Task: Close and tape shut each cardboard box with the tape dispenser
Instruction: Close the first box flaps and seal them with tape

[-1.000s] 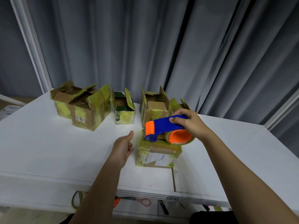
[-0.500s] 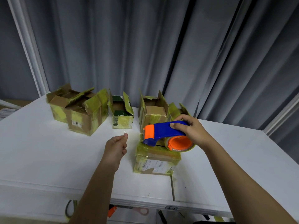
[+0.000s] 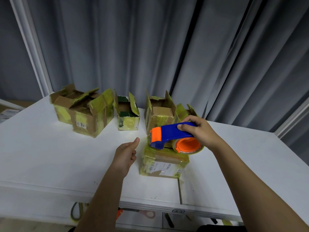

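Note:
A closed cardboard box [image 3: 164, 163] wrapped in yellowish tape sits near the table's front edge. My right hand [image 3: 199, 131] grips the blue handle of the blue and orange tape dispenser [image 3: 173, 137], which hovers over the box's top with its orange head toward the left. My left hand [image 3: 126, 154] floats just left of that box, fingers loosely curled, thumb pointing up, holding nothing. Several open boxes stand in a row behind: a big pair at the left [image 3: 87, 113], a small green-lined one [image 3: 127, 114] and a taller one [image 3: 158, 113].
The white table [image 3: 50, 156] runs wide to left and right, with a seam at the front. Grey curtains [image 3: 167, 47] hang close behind the boxes. Scissors with pink handles [image 3: 147, 214] lie on a shelf below the table's front edge.
My left hand has drawn slightly back from the closed box and hangs beside it. The dispenser stays over the box top. My head has shifted a little.

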